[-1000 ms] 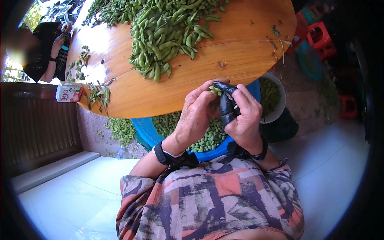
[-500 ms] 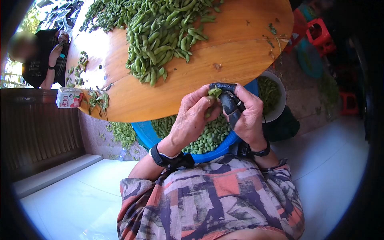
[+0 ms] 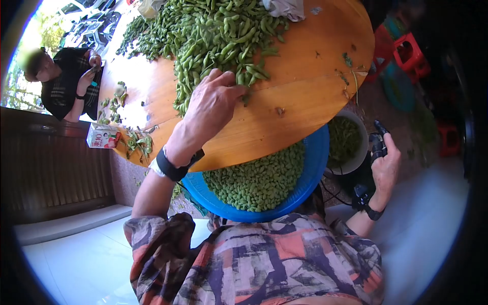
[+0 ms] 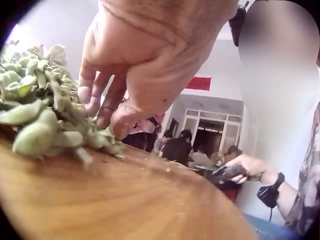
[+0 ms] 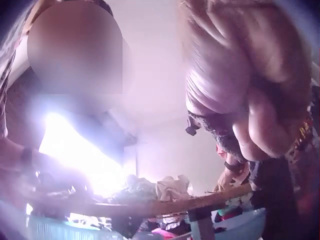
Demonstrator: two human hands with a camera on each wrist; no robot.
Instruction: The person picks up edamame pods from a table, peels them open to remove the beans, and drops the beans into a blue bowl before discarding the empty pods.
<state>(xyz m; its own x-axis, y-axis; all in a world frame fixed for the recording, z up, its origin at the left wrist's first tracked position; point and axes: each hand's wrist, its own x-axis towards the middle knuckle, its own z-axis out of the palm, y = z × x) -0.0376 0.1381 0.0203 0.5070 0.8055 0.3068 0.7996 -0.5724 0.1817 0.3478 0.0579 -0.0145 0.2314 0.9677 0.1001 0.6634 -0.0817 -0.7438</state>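
My left hand (image 3: 209, 107) reaches over the wooden table (image 3: 315, 66) to the near edge of a large heap of green soybean pods (image 3: 203, 46). In the left wrist view its fingers point down, loosely bent and apart, with the tips right at the pods (image 4: 40, 132). My right hand (image 3: 386, 168) is off to the right beside a white bucket (image 3: 364, 142). Black coverings (image 3: 377, 147) wrap some of its fingers; the index finger points out, the others are curled, and nothing shows between them. A blue basin (image 3: 316, 162) of shelled green beans (image 3: 254, 178) stands below the table edge.
Stems and leaves (image 3: 140, 142) lie by a juice carton (image 3: 101, 136) at the table's left edge. Another person (image 3: 66, 84) sits at the far left. Red stools (image 3: 410, 56) stand on the right. Green pods or husks (image 3: 343, 134) fill part of the bucket.
Both hands were together over the basin, working on a green pod. They have parted: the left has gone forward to the heap, the right out beside the bucket; the pod is out of sight.
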